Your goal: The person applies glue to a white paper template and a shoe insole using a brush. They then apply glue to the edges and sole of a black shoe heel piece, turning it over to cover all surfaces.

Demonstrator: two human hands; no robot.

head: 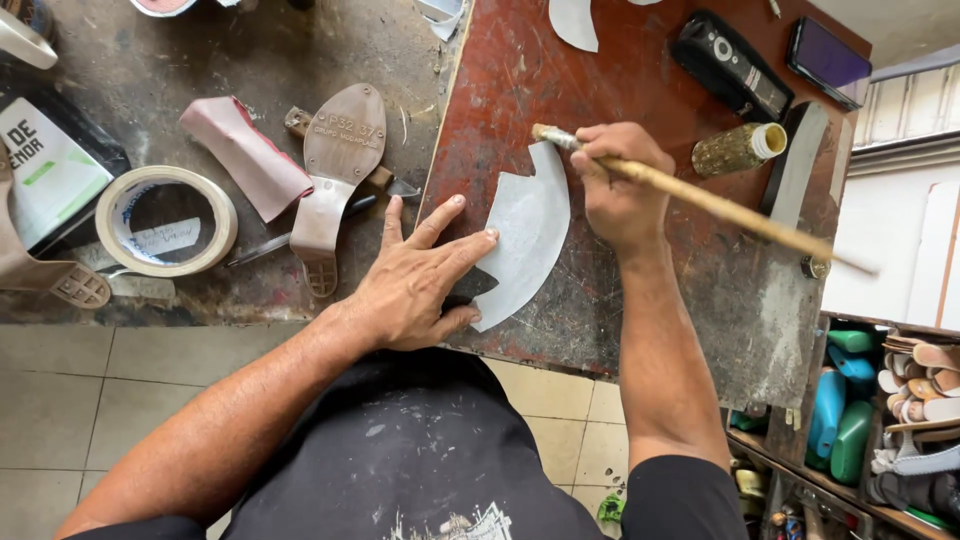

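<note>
Left hand (415, 285) spread flat, fingertips pinning curved grey piece (528, 232) lying between both hands; right hand (620, 185) closed round wooden-handled brush (690, 195), bristles at piece's top edge; coating seemingly barely started, most surface left.

brush tip (546, 133) blurred; dark piece (470, 287) half hidden under left hand (415, 285).

A curved grey cutout (530, 235) lies flat near the board's front edge; a long-handled brush (700, 200) slants above it.

Worn workbench (250, 60) (stained), tiled floor (90, 400), side shelves (850, 470).
</note>
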